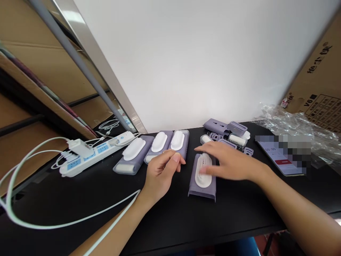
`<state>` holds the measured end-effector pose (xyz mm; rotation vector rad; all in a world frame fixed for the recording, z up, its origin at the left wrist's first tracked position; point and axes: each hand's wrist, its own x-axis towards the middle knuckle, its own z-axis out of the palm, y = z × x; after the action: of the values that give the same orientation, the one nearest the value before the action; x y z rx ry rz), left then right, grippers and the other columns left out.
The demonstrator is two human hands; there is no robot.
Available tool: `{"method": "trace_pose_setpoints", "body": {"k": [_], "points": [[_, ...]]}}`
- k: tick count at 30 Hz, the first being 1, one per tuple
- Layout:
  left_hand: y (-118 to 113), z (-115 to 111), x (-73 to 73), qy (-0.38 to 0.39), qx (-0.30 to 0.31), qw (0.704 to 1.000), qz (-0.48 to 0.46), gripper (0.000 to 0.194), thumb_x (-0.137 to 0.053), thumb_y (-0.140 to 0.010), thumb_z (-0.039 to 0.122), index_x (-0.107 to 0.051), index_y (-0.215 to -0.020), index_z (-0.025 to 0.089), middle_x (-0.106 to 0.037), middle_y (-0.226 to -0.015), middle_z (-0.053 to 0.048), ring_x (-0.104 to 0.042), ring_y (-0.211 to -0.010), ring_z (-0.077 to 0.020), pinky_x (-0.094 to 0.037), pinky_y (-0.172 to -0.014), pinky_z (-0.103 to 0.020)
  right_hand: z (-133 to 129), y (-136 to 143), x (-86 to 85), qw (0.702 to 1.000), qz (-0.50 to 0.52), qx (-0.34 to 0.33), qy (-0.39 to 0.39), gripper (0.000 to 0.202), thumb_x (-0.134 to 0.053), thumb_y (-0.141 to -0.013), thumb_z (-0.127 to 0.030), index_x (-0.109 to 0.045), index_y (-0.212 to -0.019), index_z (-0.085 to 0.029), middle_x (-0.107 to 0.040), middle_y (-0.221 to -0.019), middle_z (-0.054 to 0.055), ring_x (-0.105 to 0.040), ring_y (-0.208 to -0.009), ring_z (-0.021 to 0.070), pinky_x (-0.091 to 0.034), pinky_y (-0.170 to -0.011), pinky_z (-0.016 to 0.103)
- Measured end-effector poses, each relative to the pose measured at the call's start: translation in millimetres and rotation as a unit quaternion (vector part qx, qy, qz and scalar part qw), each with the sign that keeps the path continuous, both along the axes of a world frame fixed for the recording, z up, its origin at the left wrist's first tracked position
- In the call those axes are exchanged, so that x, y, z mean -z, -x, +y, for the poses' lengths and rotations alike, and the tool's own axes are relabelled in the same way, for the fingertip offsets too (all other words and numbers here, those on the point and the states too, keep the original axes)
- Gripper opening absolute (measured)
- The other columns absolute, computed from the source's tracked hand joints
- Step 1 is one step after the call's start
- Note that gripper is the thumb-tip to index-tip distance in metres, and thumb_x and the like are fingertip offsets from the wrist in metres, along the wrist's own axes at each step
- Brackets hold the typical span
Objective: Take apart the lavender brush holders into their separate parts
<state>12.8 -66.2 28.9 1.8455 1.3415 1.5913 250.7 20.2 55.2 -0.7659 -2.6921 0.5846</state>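
Note:
On the black table lies a purple casing (201,193) with a white oval brush piece (204,180) on top. My right hand (226,160) hovers over it, fingers spread, thumb and fingertips at or just above the brush piece. To its left, my left hand (163,170) is closed, thumb pressed to the index finger; whatever it may hold is hidden. Just beyond that hand stand three purple units with white oval tops: a left one (134,149), a middle one (159,141) and a right one (178,140).
A pile of purple and clear parts (215,126) lies at the back right, beside a phone (279,156). Crumpled clear plastic (298,124) and a cardboard box (317,81) are farther right. A white power strip (97,153) with looping cables lies left, near a metal-edged frame.

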Motion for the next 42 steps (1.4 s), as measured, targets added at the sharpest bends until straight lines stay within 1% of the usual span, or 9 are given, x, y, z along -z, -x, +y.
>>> {"method": "trace_pose_setpoints", "body": {"k": [5, 11, 14, 16, 19, 22, 28, 35, 42], "points": [[1, 1, 0.9, 0.004, -0.008, 1.000, -0.017, 0.037, -0.055, -0.102, 0.031, -0.069, -0.070, 0.020, -0.059, -0.062, 0.002, -0.057, -0.061, -0.0129, -0.046, -0.064, -0.026, -26, 14, 12.0, 0.998, -0.062, -0.008, 0.001, 0.111, -0.082, -0.075, -0.074, -0.036, -0.168, -0.034, -0.043, -0.166, 0.017, -0.047, -0.148, 0.0429, -0.041, -0.117, 0.060], [-1, 3, 0.9, 0.009, 0.006, 1.000, -0.008, 0.035, -0.053, -0.102, 0.029, -0.068, -0.072, 0.020, -0.058, -0.062, 0.002, -0.057, -0.063, -0.0130, -0.046, -0.065, -0.026, -31, 18, 13.2, 0.999, -0.034, -0.034, 0.002, 0.093, -0.084, -0.081, -0.043, -0.043, -0.164, -0.034, -0.053, -0.155, 0.014, -0.053, -0.139, 0.0372, -0.042, -0.116, 0.056], [1, 3, 2.7, 0.009, 0.000, 1.000, -0.026, 0.029, -0.056, -0.103, 0.033, -0.071, -0.081, 0.020, -0.062, -0.070, 0.001, -0.060, -0.069, -0.0143, -0.049, -0.069, -0.027, -27, 18, 11.6, 0.994, 0.057, -0.041, 0.084, 0.079, -0.082, -0.082, -0.040, -0.053, -0.155, -0.033, -0.055, -0.150, 0.010, -0.055, -0.136, 0.0334, -0.042, -0.117, 0.052], [3, 4, 5.1, 0.005, -0.009, 0.999, -0.039, 0.024, -0.057, -0.103, 0.037, -0.073, -0.094, 0.021, -0.066, -0.079, -0.001, -0.063, -0.077, -0.0162, -0.051, -0.074, -0.028, -24, 19, 9.1, 0.963, 0.161, -0.019, 0.213, 0.064, -0.076, -0.088, -0.050, -0.058, -0.146, -0.031, -0.060, -0.143, 0.009, -0.060, -0.128, 0.0306, -0.048, -0.110, 0.048], [6, 5, 9.6, -0.019, -0.002, 1.000, -0.024, 0.023, -0.060, -0.103, 0.040, -0.072, -0.112, 0.023, -0.069, -0.100, -0.004, -0.065, -0.093, -0.0190, -0.054, -0.086, -0.031, -20, 19, 4.6, 0.862, 0.309, 0.038, 0.400, 0.053, -0.062, -0.093, -0.065, -0.061, -0.131, -0.027, -0.067, -0.124, 0.008, -0.067, -0.106, 0.0268, -0.057, -0.091, 0.042], [9, 5, 13.2, -0.056, 0.044, 0.996, 0.051, 0.040, -0.067, -0.100, 0.039, -0.062, -0.138, 0.028, -0.064, -0.134, -0.009, -0.062, -0.123, -0.0248, -0.051, -0.106, -0.039, -20, 21, 3.7, 0.812, 0.363, 0.057, 0.453, 0.053, -0.065, -0.090, -0.067, -0.061, -0.125, -0.027, -0.069, -0.114, 0.005, -0.067, -0.097, 0.0244, -0.056, -0.085, 0.039], [-3, -1, 15.3, -0.070, 0.072, 0.965, 0.242, 0.113, -0.087, -0.082, 0.049, -0.014, -0.169, 0.040, -0.038, -0.168, -0.014, -0.037, -0.156, -0.0382, -0.037, -0.126, -0.059, -22, 21, 13.5, 0.838, 0.329, 0.009, 0.435, 0.047, -0.067, -0.096, -0.061, -0.061, -0.131, -0.031, -0.067, -0.125, 0.003, -0.064, -0.111, 0.0247, -0.049, -0.100, 0.041], [-17, -6, 19.5, -0.113, 0.058, 0.978, 0.167, 0.099, -0.084, -0.081, 0.020, -0.026, -0.160, 0.033, -0.047, -0.157, -0.017, -0.052, -0.147, -0.0349, -0.049, -0.118, -0.055, -29, 27, 20.1, 0.862, 0.344, 0.013, 0.372, 0.048, -0.059, -0.100, -0.067, -0.061, -0.131, -0.030, -0.066, -0.130, 0.004, -0.062, -0.121, 0.0251, -0.048, -0.107, 0.040], [-14, -4, 18.7, -0.251, 0.087, 0.948, 0.176, 0.099, -0.087, -0.084, 0.031, -0.026, -0.162, 0.028, -0.036, -0.166, -0.023, -0.044, -0.154, -0.0380, -0.045, -0.122, -0.060, -36, 23, 19.0, 0.884, 0.313, -0.025, 0.347, 0.078, -0.064, -0.093, -0.075, -0.042, -0.156, -0.035, -0.054, -0.153, 0.008, -0.055, -0.136, 0.0310, -0.044, -0.114, 0.046]]}}
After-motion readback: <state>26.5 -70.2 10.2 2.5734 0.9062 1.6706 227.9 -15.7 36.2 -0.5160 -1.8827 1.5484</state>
